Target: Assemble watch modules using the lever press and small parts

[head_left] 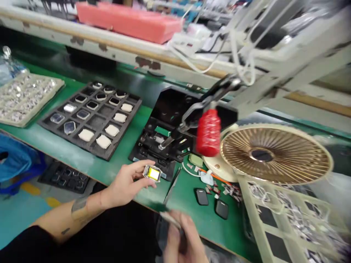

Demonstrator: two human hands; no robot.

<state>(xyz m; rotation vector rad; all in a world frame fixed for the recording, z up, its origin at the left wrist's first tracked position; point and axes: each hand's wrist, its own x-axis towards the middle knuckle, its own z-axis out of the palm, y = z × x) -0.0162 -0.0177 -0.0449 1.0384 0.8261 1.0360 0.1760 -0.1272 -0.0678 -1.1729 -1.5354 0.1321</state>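
My left hand [124, 182] pinches a small watch-like case [152, 173] by its edges, above the bench's front edge. The case's face turns up and shows a yellow-bordered white piece inside. My right hand [183, 237], smeared by motion, is low in front of the bench. Its fingers are closed around a pale, thin-edged thing [170, 218] too blurred to name. Between the two hands, dark tweezers [172, 186] lie on the green bench. Beyond my left hand stands a black clamping fixture [153, 146] with a red-handled toggle clamp [208, 133].
A black compartment tray [100, 120] holds several cases and pale pieces. A pale tray [24, 96] of small parts is at far left. To the right are two black rounded pieces [202, 196], a gold-coloured fan [276, 153] and a compartment bin [270, 232].
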